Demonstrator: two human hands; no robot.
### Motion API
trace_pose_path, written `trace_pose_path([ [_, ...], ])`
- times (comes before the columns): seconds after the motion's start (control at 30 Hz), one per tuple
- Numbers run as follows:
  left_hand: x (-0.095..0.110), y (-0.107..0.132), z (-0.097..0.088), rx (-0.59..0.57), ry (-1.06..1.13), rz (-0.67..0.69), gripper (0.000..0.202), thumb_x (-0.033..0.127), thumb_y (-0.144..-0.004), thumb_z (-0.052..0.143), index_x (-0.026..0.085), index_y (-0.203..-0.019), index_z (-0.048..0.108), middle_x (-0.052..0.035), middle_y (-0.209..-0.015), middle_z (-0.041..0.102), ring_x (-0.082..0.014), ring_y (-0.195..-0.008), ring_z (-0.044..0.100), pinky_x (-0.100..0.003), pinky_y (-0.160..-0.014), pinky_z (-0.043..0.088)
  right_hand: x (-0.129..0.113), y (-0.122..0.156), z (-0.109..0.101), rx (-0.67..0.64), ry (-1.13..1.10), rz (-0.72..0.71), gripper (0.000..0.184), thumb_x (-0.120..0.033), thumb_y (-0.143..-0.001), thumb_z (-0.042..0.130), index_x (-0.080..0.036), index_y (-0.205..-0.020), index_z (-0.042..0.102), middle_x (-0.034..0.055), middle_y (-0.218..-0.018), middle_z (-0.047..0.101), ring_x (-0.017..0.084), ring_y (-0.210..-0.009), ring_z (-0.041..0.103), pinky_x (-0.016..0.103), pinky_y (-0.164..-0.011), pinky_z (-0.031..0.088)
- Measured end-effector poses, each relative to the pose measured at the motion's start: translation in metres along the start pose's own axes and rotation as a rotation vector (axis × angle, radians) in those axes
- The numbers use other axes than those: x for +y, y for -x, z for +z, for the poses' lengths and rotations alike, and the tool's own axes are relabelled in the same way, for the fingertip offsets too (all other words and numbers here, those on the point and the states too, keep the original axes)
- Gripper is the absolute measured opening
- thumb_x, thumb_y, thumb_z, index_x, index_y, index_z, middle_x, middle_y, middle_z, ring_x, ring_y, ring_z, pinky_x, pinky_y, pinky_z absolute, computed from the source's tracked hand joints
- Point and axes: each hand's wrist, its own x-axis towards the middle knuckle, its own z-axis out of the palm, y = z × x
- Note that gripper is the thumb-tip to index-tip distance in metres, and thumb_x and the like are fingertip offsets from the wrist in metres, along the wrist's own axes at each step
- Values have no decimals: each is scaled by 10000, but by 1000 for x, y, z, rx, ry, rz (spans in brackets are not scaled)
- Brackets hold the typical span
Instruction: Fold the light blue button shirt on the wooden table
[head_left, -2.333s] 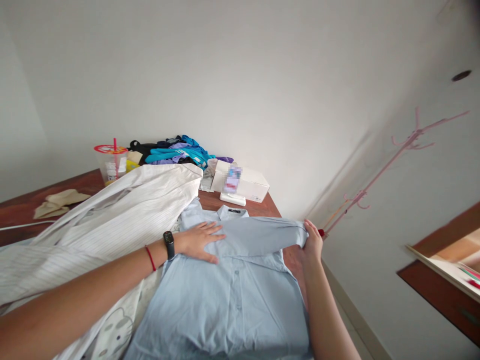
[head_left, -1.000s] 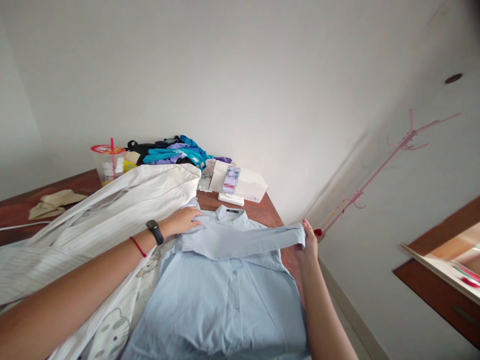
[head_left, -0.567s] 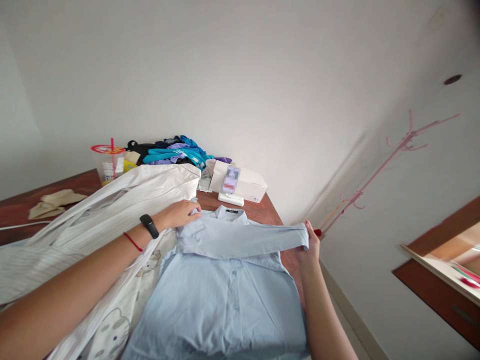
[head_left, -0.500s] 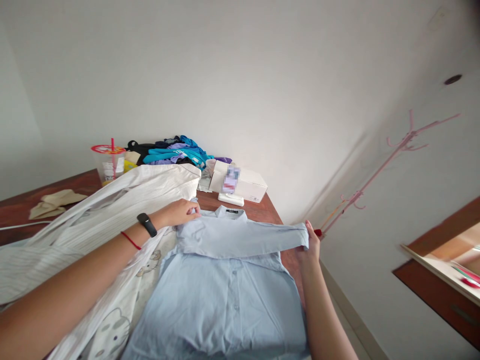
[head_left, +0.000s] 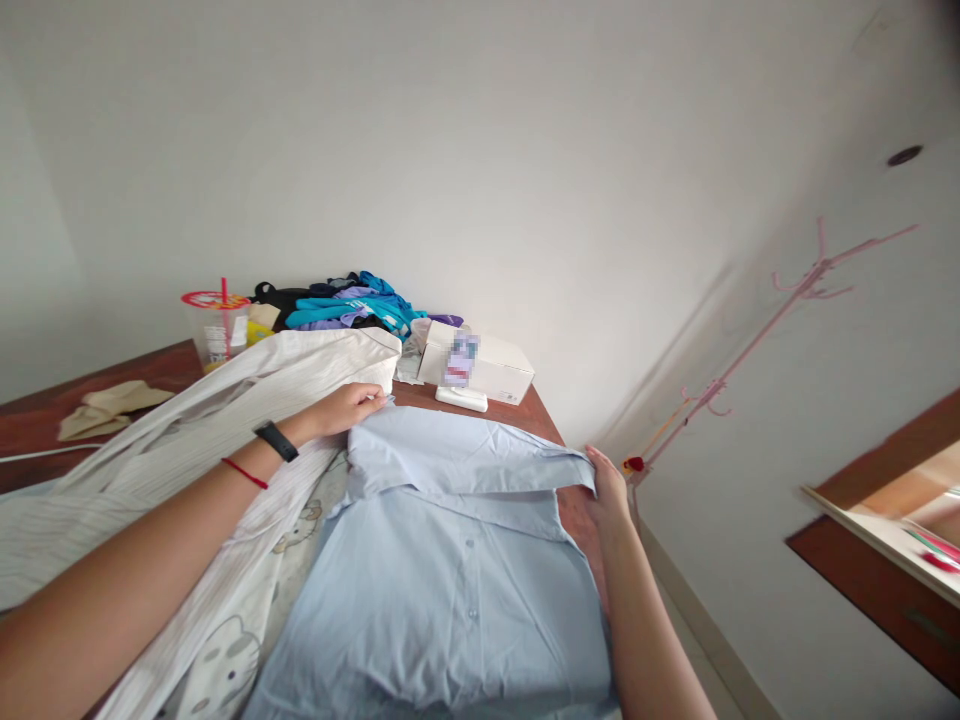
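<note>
A light blue button-up shirt (head_left: pixel 450 600) lies spread in front of me, its small buttons running down the middle. One sleeve (head_left: pixel 465 450) is stretched across its upper part and hides the collar. My left hand (head_left: pixel 358 405), wearing a black band and a red string, is closed at the shirt's upper left corner, with a bit of pale blue cloth at the fingertips. At the far right end of the sleeve, my right hand (head_left: pixel 609 485) grips the cuff between thumb and fingers.
A white striped garment (head_left: pixel 300 375) lies to the left over a cat-patterned cloth (head_left: pixel 225 660). Behind are a lidded cup (head_left: pixel 217 335), a heap of clothes (head_left: pixel 352 310), a white box (head_left: pixel 499 368) and a phone on a stand (head_left: pixel 460 362). A pink coat rack (head_left: pixel 765 325) stands right.
My left hand has moved slightly left and away from me. My right hand has shifted a little left with the cuff. The sleeve cloth now covers the collar that showed before.
</note>
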Motion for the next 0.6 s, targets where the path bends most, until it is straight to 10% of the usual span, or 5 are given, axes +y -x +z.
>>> trace_pose_path([
  [0.3,-5,7,-1,-9,-454,-129,263,444,-883,548,212,-931,662,-58,-879,687,-239,-854,633,-289,-720,396,5,5,7,-121,270,-69,425,-436,-605,686,-117,-880,745,10,-647,658,173,-615,566,255,-548,417],
  [0.6,87,55,34,-335,-422,118,361,511,-813,711,232,-1039,668,-55,-995,703,-266,-885,675,-321,-743,468,-1,9,9,-80,328,-103,483,-473,-657,630,-114,-964,728,61,-768,715,194,-662,613,266,-561,455],
])
